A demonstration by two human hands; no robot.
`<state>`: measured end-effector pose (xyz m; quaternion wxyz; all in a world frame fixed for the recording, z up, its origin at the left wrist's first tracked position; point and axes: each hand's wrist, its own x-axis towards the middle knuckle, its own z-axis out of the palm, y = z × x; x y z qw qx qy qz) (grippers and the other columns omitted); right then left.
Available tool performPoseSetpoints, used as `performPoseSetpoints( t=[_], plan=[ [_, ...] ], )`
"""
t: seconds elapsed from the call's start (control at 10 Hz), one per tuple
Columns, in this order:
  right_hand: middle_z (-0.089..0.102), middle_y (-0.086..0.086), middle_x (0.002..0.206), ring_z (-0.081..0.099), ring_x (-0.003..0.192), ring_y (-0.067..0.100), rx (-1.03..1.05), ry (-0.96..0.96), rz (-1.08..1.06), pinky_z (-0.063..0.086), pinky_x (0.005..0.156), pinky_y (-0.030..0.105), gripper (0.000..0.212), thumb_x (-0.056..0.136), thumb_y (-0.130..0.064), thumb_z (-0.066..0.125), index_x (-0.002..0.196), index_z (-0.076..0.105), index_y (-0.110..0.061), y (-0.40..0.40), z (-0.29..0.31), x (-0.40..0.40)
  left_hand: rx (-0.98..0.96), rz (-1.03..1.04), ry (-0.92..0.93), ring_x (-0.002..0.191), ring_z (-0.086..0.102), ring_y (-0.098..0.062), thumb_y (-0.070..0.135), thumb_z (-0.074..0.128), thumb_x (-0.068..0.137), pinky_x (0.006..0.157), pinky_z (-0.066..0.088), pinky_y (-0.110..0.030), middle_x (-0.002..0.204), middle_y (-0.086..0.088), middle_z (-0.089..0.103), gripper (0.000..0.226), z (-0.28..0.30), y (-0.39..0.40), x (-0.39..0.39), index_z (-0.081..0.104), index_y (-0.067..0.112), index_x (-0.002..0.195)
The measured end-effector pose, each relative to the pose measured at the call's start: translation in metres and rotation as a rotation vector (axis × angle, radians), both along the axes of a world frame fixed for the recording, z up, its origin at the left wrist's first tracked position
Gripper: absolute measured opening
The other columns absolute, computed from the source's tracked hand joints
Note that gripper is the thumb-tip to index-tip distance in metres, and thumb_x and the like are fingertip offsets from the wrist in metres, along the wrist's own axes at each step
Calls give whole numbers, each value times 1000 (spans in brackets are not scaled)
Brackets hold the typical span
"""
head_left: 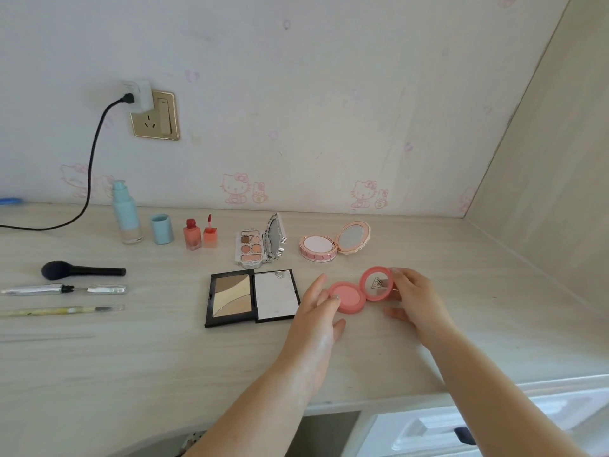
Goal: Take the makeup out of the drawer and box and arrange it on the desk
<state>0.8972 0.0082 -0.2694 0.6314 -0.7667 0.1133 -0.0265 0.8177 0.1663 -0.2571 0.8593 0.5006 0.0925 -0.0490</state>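
Hands [321,303] [413,296] flank open blush compact [351,296].

Bright, soft, even daylight; faint shadows, wide-angle bending at edges, slight blur overall.
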Motion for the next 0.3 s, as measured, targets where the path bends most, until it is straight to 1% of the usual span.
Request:
performPoseSetpoints(
  t=[0.1, 0.2, 0.3],
  plan=[
    [62, -3, 93, 61, 84, 10, 52, -110, -84, 46, 59, 25, 18, 97, -22, 46, 110, 58, -19, 1, 3, -9, 8, 17, 17, 96, 52, 1, 11, 49, 94, 97, 44, -33, 114, 10, 52, 32, -2, 3, -1, 51, 28, 121],
    [59, -4, 94, 58, 85, 8, 29, -200, -159, 46, 63, 24, 21, 96, -18, 46, 113, 58, -20, -1, 2, -22, 49, 40, 6, 104, 53, 0, 14, 52, 93, 93, 47, -32, 118, 8, 55, 24, -2, 8, -5, 56, 26, 113],
    [59, -6, 90, 58, 85, 5, 69, -268, -169, 45, 64, 23, 21, 95, -15, 46, 109, 60, -21, 1, 10, -41, 96, 71, -19, 111, 56, -8, 14, 53, 92, 88, 48, -31, 120, 3, 58, 19, -2, 18, -15, 59, 27, 105]
  ],
)
